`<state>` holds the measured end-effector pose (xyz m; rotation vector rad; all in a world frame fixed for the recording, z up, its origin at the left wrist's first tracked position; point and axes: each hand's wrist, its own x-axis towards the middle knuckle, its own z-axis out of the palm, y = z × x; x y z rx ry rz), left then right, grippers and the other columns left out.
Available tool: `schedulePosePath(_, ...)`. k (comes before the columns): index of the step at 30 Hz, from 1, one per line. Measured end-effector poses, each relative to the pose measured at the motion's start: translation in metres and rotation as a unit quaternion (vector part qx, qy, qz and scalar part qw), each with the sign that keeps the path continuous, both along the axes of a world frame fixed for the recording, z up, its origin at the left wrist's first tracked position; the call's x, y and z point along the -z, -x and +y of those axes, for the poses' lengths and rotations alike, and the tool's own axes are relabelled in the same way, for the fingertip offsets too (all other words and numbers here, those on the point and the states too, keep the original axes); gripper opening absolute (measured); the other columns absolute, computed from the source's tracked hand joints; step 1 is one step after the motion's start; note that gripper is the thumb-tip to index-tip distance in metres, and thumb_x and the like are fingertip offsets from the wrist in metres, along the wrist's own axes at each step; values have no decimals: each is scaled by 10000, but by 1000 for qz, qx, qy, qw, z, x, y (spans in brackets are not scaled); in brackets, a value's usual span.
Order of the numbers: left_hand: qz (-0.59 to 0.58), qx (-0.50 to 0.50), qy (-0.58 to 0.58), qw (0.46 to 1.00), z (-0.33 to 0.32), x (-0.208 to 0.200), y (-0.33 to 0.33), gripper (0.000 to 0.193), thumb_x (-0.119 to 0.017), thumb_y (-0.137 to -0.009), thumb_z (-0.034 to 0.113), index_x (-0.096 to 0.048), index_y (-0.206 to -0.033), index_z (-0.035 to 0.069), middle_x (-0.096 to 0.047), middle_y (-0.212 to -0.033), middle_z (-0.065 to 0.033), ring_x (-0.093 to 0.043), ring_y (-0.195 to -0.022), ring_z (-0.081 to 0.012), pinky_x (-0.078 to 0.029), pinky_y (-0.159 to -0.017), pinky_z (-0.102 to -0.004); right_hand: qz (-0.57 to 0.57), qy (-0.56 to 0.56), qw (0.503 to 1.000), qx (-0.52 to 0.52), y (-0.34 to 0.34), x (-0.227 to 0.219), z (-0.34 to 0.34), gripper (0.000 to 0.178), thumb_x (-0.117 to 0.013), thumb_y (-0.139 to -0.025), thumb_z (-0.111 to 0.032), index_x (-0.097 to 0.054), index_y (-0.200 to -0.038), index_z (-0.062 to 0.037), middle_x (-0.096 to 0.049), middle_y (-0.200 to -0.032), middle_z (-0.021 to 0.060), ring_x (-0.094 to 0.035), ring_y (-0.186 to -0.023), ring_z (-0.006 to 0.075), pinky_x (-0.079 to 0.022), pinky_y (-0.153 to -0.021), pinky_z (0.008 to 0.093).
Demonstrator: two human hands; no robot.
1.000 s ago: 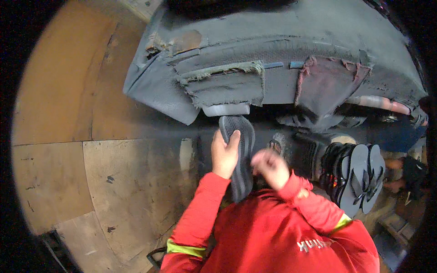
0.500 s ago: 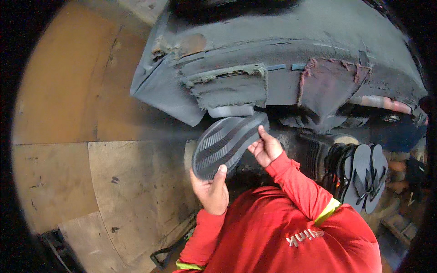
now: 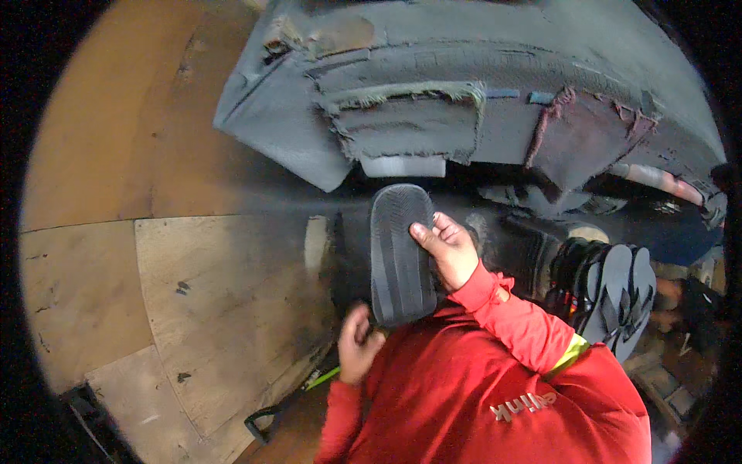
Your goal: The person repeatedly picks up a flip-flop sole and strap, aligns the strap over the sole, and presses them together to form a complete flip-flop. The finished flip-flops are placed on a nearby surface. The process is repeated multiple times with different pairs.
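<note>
A dark grey sandal sole (image 3: pixel 402 247) with ribbed tread stands roughly upright in front of my chest, its tread side showing. My right hand (image 3: pixel 450 251) grips its right edge, thumb over the tread; the fingers behind are partly hidden. Just off the sole's lower left end is my left hand (image 3: pixel 359 346), slightly blurred, fingers loosely curled and apart, with nothing seen in it. Above the sole, a pale roller-like piece (image 3: pixel 403 166) shows under a frayed cloth flap (image 3: pixel 410 127) on a dust-covered grey machine housing (image 3: pixel 525 46).
Another frayed, reddish cloth flap (image 3: pixel 583 139) hangs farther right on the housing. Several grey flip-flops (image 3: pixel 610 294) with black straps stand in a row at the right, beside a stack of dark soles (image 3: pixel 533 251). Wooden boards (image 3: pixel 209 317) cover the left side.
The sole has come away from the pale roller-like piece and turned from slanted to nearly upright. My left hand has let go of it and dropped lower; my right keeps hold.
</note>
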<state>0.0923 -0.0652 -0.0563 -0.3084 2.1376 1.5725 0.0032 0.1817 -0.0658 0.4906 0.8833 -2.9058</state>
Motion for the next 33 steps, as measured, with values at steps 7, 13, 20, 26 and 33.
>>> schedulePosePath(7,118,132,-85,981,133,-13,165,353,-607,-1006,292,-616,-1147,-31,-708,-986,-107,-627,-900,-137,-496,-806,-319,8,19,999,48,0,26,19,259,-587,-1027,-155,-571,-1243,-14,-687,-1165,97,-664,-1006,152,-523,-923,317)
schedulePosePath(13,115,-75,-271,953,151,-36,115,182,-619,-1001,116,-618,-1132,-11,-694,-1072,-53,-647,-915,-114,-509,-817,-269,79,-129,980,-132,27,15,62,263,-610,-1015,-160,-605,-1225,-2,-707,-1092,49,-666,-919,118,-533,-873,284)
schedulePosePath(20,-12,-78,-309,948,160,-41,133,150,-649,-975,66,-635,-1113,8,-684,-1020,-34,-640,-867,-86,-515,-733,-249,144,-747,638,121,-7,-12,65,627,-825,-751,-397,-662,-1261,-69,-617,-1082,129,-577,-1026,342,-464,-904,428)
schedulePosePath(26,10,-110,-347,931,174,-38,123,174,-623,-991,65,-603,-1157,15,-662,-1135,-69,-640,-998,-131,-533,-886,-318,132,-834,530,-75,-30,-19,73,739,-793,-767,-382,-573,-1419,-111,-604,-859,97,-590,-811,296,-471,-744,407)
schedulePosePath(33,32,-157,-442,882,168,-50,112,260,-593,-1011,96,-554,-1265,62,-625,-1274,-75,-599,-1184,-215,-468,-1056,-415,228,-830,484,-160,2,-50,93,718,-741,-808,-250,-504,-1482,-178,-625,-727,116,-641,-644,313,-489,-573,435)
